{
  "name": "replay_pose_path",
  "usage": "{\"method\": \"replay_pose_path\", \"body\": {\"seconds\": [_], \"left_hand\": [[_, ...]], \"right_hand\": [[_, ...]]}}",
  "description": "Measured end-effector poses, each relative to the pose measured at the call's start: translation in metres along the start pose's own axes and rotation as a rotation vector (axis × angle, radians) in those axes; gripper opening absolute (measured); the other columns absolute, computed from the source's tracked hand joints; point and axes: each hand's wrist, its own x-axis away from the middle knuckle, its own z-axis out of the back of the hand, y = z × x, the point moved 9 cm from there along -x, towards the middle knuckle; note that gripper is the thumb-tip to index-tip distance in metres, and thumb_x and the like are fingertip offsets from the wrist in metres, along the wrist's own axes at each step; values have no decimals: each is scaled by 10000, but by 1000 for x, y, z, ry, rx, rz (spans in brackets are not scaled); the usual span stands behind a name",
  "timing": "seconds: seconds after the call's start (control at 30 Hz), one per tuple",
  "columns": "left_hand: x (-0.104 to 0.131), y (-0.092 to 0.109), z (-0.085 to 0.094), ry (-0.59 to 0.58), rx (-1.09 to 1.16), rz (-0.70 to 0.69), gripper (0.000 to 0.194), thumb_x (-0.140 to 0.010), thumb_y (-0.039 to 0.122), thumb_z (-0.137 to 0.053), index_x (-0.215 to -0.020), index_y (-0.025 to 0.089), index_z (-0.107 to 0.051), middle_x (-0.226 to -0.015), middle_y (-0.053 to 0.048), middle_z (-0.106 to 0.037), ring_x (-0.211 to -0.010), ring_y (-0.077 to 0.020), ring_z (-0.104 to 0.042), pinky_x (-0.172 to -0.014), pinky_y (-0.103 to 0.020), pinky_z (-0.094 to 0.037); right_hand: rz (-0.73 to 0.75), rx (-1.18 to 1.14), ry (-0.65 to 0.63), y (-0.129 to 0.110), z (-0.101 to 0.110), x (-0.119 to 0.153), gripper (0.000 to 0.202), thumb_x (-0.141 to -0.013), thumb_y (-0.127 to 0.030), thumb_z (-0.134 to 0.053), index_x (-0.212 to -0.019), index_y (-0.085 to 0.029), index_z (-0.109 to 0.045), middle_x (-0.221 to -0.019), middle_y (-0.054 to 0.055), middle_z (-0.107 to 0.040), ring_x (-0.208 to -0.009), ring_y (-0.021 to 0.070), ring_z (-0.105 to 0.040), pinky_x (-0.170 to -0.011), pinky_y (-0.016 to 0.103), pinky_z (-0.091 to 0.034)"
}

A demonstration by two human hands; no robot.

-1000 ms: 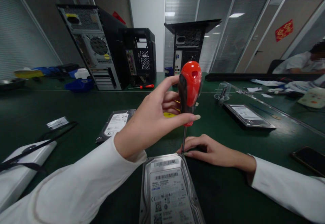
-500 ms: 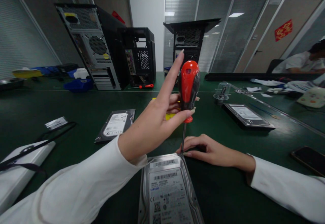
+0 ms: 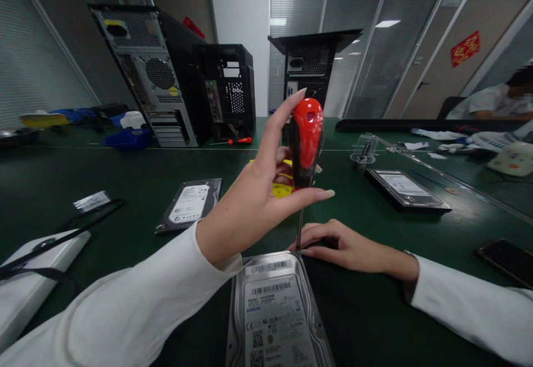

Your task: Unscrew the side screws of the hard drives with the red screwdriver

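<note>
My left hand (image 3: 264, 192) is closed round the red and black handle of a screwdriver (image 3: 308, 139), its index finger on the top end and its thumb across the lower handle. The screwdriver stands nearly upright, its shaft running down to the far right corner of a silver hard drive (image 3: 275, 311). At that corner, my right hand (image 3: 341, 245) pinches around the shaft's lower end, fingertips beside the drive's edge. The very tip is hidden. Behind my left fingers shows part of a yellow object (image 3: 283, 190).
Two more hard drives lie left (image 3: 189, 205) and right (image 3: 406, 189). Computer cases (image 3: 179, 78) stand at the back. A clear container (image 3: 364, 150) and a phone (image 3: 508, 261) are on the right, a white box (image 3: 41, 278) on the left. A person sits far right.
The screwdriver handle has turned and shifted slightly left. My left index finger has come onto its top, and my thumb has stretched out to the right. My right hand has stayed put.
</note>
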Motion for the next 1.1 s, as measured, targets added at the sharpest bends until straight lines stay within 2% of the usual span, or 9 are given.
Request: {"method": "replay_pose_path", "body": {"seconds": [0.1, 0.2, 0.33, 0.43, 0.57, 0.73, 0.93, 1.0, 1.1], "left_hand": [[0, -3, 2, 13, 29, 29, 906, -752, 176, -683, -1427, 337, -101, -999, -27, -620, -890, -206, -648, -847, -385, -536], [1, -4, 1, 5, 89, 69, 838, -787, 159, -635, -1423, 322, -114, -871, 2, -604, -861, -184, -634, -831, -357, -534], [2, -7, -3, -17, 175, 173, 804, -813, 130, -582, -1423, 298, -86, -886, -8, -584, -865, -162, -616, -845, -329, -522], [3, -6, -5, -27, 225, 192, 782, -815, 108, -555, -1416, 293, -89, -854, 3, -575, -812, -142, -616, -827, -318, -524], [3, -8, -4, -3, 213, 195, 680, -808, 107, -557, -1367, 269, -208, -827, 15, -571, -773, -123, -622, -796, -290, -535], [2, -12, 2, 53, 163, 206, 478, -789, 192, -629, -1201, 247, -393, -792, 34, -594, -716, -116, -638, -736, -257, -541], [2, -10, -2, 24, 178, 247, 234, -828, 137, -557, -1029, 175, -443, -663, 45, -600, -641, -106, -627, -694, -249, -523], [4, -9, -4, 18, 179, 244, 223, -832, 139, -545, -1022, 172, -434, -687, 38, -610, -685, -111, -631, -716, -252, -518], [7, -11, 2, 58, 117, 236, 288, -816, 199, -590, -1056, 193, -431, -853, 10, -619, -782, -127, -626, -731, -258, -519]], "right_hand": [[4, -14, -3, 0, 0, 0, 242, -884, -272, -524, -1045, -132, -638, -1049, 67, -647, -982, 130, -600, -901, 288, -473], [-2, -13, -7, 0, 0, 1, 245, -883, -267, -524, -1051, -128, -636, -1046, 68, -648, -980, 129, -600, -900, 286, -473], [-8, -13, -8, 0, 0, 1, 241, -884, -266, -523, -1047, -132, -639, -1035, 68, -651, -972, 130, -602, -894, 284, -475], [-8, -11, -8, -1, 0, 0, 240, -884, -266, -524, -1047, -135, -641, -1034, 66, -652, -971, 129, -603, -895, 279, -473], [-8, -4, -6, 0, 0, 0, 248, -884, -272, -522, -1048, -127, -638, -1038, 69, -651, -975, 131, -604, -900, 284, -471], [-17, -5, -5, 1, 0, 0, 256, -884, -283, -523, -1049, -124, -637, -1042, 70, -652, -973, 131, -602, -900, 290, -473], [-28, 10, -11, 0, 0, 0, 259, -882, -274, -525, -1052, -112, -636, -1047, 78, -650, -978, 134, -600, -894, 286, -476], [-22, 1, -8, 0, 0, 0, 248, -883, -272, -526, -1048, -124, -637, -1044, 71, -650, -977, 132, -600, -897, 288, -476], [-16, -15, -9, 1, 0, 0, 242, -884, -274, -527, -1049, -135, -636, -1046, 63, -650, -979, 130, -598, -903, 294, -477]]}}
